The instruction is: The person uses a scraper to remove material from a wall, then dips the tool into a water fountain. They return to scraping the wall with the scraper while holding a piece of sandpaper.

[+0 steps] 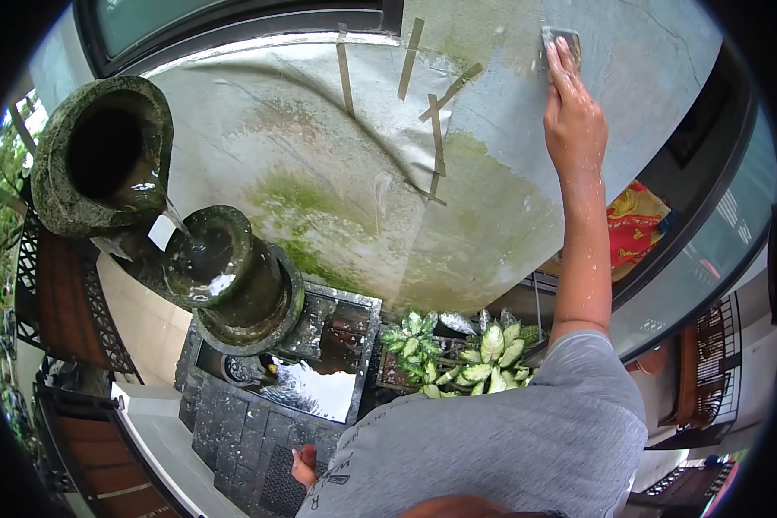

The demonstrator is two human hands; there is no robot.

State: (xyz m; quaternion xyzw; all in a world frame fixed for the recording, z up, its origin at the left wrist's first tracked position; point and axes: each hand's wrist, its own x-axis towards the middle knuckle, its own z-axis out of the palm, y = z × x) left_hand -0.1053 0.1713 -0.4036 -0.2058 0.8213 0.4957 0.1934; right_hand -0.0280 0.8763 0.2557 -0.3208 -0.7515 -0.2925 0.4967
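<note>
My right hand [570,112] reaches up to the wall at the end of a raised arm. Two fingers press along a flat, shiny scraper [561,36], whose edge meets the painted wall [492,121]; any handle is hidden in the palm. Pale flecks cover the hand and forearm. Around the hand, the wall has worn, patchy paint, a crack and green stains. Low at my side, my left hand [304,466] shows only in part, fingers loosely apart with nothing visible in them.
Brown tape strips [436,134] hold a plastic sheet [319,155] on the wall. A mossy stone urn [56,173] pours water into a lower bowl [233,233] above a pond basin [367,363]. Leafy plants [492,354] stand below the wall; window frames border it.
</note>
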